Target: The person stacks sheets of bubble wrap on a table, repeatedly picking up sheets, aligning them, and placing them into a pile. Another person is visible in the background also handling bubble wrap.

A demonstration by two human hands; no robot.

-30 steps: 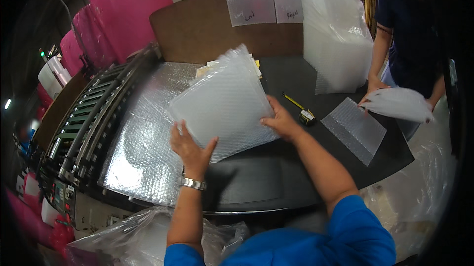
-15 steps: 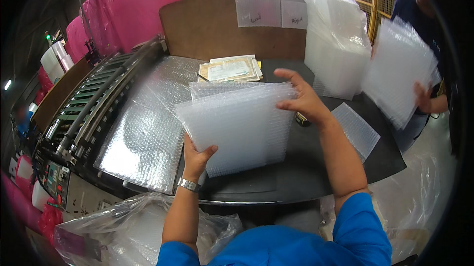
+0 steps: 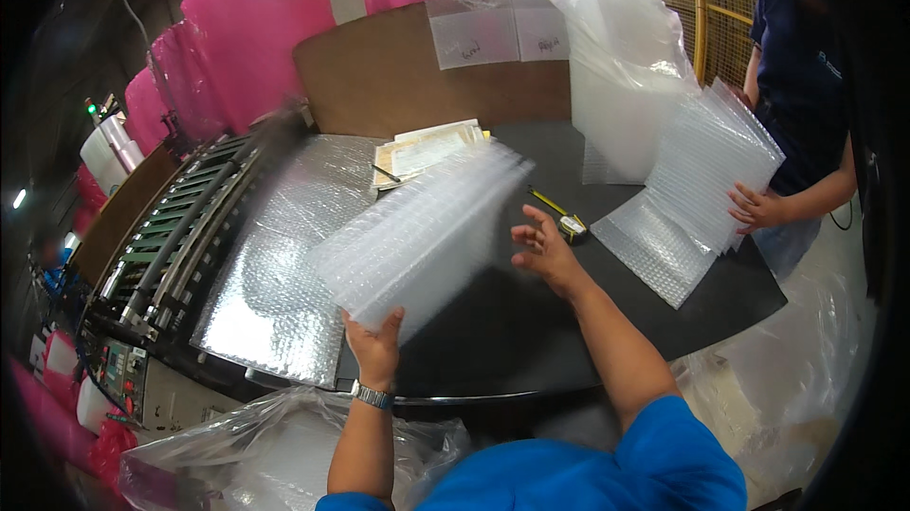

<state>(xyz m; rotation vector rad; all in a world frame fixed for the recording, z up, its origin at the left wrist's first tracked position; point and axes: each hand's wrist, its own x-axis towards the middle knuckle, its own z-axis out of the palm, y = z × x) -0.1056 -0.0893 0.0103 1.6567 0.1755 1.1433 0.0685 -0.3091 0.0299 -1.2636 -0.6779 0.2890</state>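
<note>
1. Looking down from the head view, I see the left hand (the one with the metal watch) clasping the near end of a stack of clear bubble-wrap pieces; its grip is closed around the edges, the fingers partly out of sight.
2. The stack sits tilted over the dark surface, between the large bubble sheet on the left and the yellow tape measure; whether its lower edge touches down, I can't tell.
3. The right hand is empty, fingers spread and a little curled, apart from the stack and just beside the tape measure.
4. To my eye the stack should be light and springy, soft enough to bow, with slick film that could let the layers slide and fan (the far end looks uneven already). The bubbles would probably flatten under a hard pinch.
5. I'd take it by two opposite edges, palms flat, one hand steadying the loose far end.
6. Beyond lie papers; at the right a co-worker holds more bubble-wrap pieces, a hand against their side, near the tall wrapped pile.
</note>
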